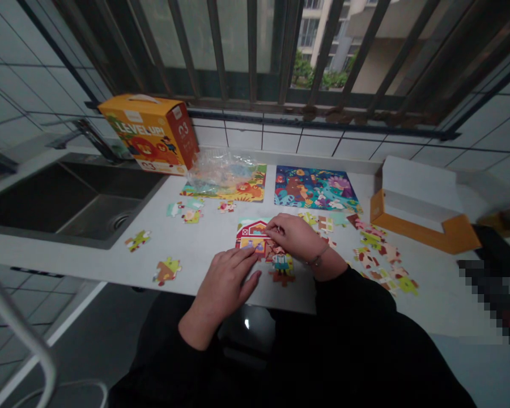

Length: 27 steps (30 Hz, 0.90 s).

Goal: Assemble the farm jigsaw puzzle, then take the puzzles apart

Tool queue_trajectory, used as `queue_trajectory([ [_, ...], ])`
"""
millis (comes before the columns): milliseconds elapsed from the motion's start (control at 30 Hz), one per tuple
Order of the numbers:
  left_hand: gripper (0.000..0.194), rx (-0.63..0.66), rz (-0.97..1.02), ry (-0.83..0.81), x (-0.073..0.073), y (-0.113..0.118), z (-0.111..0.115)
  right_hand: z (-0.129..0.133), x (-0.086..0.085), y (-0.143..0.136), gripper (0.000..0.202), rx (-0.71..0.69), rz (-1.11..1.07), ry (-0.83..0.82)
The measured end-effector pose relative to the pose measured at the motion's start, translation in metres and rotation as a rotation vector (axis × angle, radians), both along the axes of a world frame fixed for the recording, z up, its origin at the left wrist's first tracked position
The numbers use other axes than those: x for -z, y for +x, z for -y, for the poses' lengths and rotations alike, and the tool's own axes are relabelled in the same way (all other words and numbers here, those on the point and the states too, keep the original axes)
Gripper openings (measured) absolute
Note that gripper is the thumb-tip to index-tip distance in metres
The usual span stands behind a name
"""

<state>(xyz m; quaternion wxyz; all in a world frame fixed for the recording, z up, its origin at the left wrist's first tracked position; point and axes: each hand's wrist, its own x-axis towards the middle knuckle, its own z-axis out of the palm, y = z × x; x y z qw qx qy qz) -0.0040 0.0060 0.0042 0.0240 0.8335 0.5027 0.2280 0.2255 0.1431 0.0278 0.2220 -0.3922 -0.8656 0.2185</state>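
Note:
On the white counter, a partly joined puzzle (253, 243) shows a red barn and a figure in blue. My left hand (227, 281) rests with its fingers spread, the fingertips on the lower left part of the barn. My right hand (295, 241) is over the puzzle's upper right side, thumb and fingers pinched together at the barn; whatever is between them is too small to make out. Loose pieces (382, 258) lie in a heap to the right. More loose pieces lie at the left, among them a brown and green one (168, 271).
Behind the puzzle are a dark blue picture (314, 190) and a yellow picture (250, 190) partly under clear plastic wrap (221, 170). An orange box (153, 136) stands by the sink (110, 212). An open box (420, 212) lies at the right.

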Motion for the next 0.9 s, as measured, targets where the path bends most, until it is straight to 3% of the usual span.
queue_trajectory([
  [300, 0.038, -0.017, 0.006, -0.016, -0.0014, 0.001, 0.0, 0.0034, -0.005, 0.0065, 0.021, -0.244, 0.101, -0.12],
  [900, 0.038, -0.018, -0.022, -0.018, -0.0015, 0.0019, -0.0005, 0.0013, -0.0021, 0.0056, 0.007, -0.26, 0.138, -0.078],
])
